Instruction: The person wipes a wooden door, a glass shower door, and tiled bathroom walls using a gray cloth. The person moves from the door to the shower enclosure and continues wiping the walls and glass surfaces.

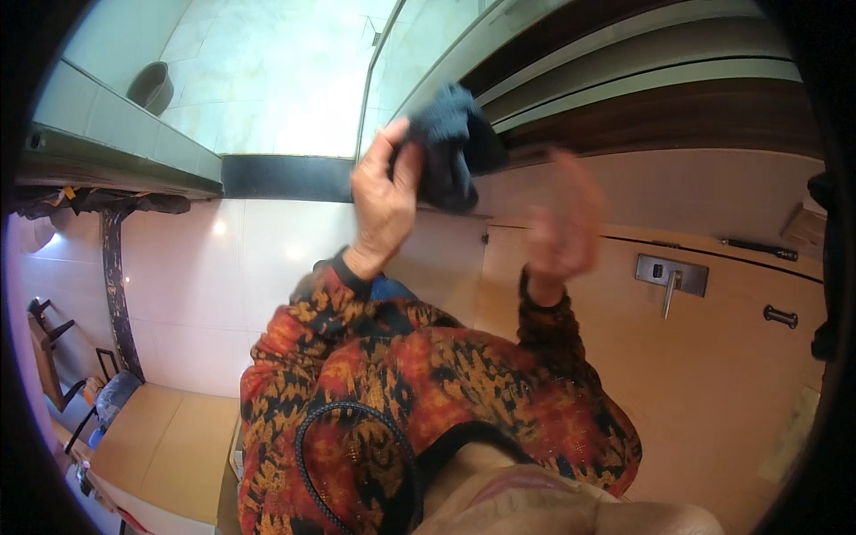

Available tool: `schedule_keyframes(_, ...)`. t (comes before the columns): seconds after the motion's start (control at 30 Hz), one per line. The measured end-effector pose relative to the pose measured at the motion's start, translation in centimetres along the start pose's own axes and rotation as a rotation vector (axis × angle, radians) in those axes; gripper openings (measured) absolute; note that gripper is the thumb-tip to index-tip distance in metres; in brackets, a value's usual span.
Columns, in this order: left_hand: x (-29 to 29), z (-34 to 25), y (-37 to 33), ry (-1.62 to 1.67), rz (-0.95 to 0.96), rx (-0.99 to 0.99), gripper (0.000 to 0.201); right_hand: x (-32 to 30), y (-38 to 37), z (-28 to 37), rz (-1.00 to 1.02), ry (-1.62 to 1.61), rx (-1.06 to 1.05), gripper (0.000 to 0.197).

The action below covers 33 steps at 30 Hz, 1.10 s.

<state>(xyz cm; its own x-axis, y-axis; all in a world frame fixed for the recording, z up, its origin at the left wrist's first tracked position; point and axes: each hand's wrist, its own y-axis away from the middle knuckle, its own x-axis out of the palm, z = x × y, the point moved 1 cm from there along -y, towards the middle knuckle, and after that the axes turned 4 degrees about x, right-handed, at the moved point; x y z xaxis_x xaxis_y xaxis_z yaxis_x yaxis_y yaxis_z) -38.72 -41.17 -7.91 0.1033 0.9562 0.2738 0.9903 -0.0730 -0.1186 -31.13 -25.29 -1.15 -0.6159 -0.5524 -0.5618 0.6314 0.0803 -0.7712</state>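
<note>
Up in front of me, my left hand (385, 192) pinches a bunched dark blue-grey cloth (446, 147) between thumb and fingers. The cloth hangs in soft folds, and its lower part is nearly black; its exact kind does not show. To the right of it, apart from the cloth, my right hand (566, 227) is raised. Motion smears its fingers, so their pose is unclear. Both forearms wear red, orange and black patterned sleeves.
A wooden door (606, 357) with a metal lever handle (670, 283) stands at my right. Ahead left, a grey bucket (152, 87) sits beyond a dark threshold (285, 178). A brown cardboard box (160, 446) is at lower left. Dark framed panels (660, 111) run along the far right.
</note>
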Motion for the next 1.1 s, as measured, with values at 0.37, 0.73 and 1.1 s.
schedule_keyframes(0.37,9.3,-4.2,-10.1,-0.260,-0.124,1.144,0.052,-3.5,-5.9,-6.9,-0.469,0.374,-0.422,0.041)
schedule_keyframes(0.73,0.6,17.2,-1.2,-0.601,-0.058,0.123,0.063,-3.8,-6.1,-6.8,-0.508,0.382,-0.576,0.028)
schedule_keyframes(1.1,7.2,-2.3,-10.5,-0.002,-0.112,1.118,0.039,-2.8,-6.5,-6.1,-0.515,0.384,-0.637,0.028)
